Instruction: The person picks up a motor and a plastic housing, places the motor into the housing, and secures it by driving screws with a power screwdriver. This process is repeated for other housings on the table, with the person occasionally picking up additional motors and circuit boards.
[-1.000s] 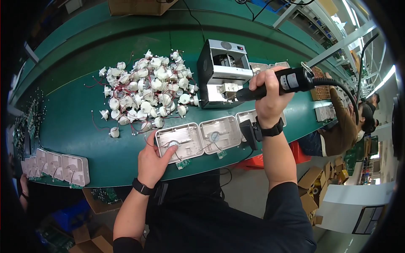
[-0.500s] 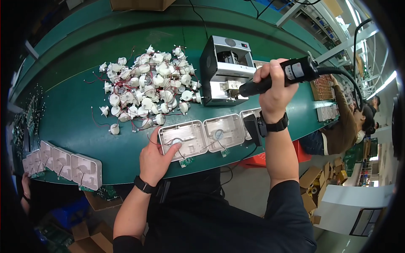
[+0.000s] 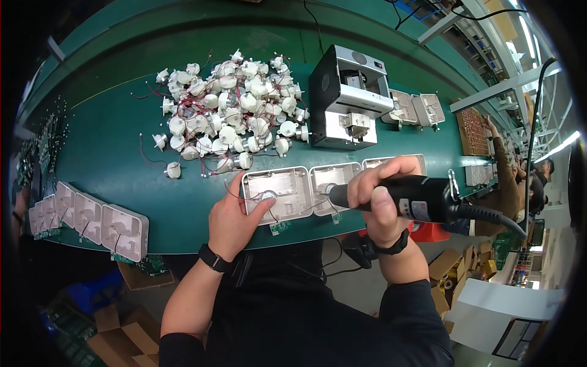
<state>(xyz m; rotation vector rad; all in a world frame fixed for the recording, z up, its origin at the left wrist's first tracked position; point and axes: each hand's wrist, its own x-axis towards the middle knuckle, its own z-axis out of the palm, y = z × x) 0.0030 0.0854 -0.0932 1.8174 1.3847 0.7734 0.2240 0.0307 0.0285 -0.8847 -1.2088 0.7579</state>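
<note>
My left hand [image 3: 237, 221] grips the left wall of a white plastic housing [image 3: 291, 181]. Its thumb rests on a small round part [image 3: 267, 196] inside the tray-like shell. Wires run from there, and a green circuit board [image 3: 280, 228] sits by the near edge. In my right hand [image 3: 382, 205] is a black electric screwdriver [image 3: 422, 197], fingers wrapped round its body. It points left over a second white housing [image 3: 347, 173], close to the disc inside; whether the tip touches anything I cannot tell. A third housing [image 3: 417, 161] lies partly behind my right hand.
A heap of white round parts [image 3: 232, 116] with red wires covers the back of the green bench [image 3: 177, 211]. Right of it stands a screw feeder [image 3: 351, 98], with two more housings [image 3: 428, 110] beyond. A row of housings [image 3: 125, 235] lines the left. Another person [image 3: 504, 183] works at right.
My right hand has brought the screwdriver from the screw feeder down toward the second housing. My left hand stays on the first housing, thumb still on the round part. The view has shifted slightly.
</note>
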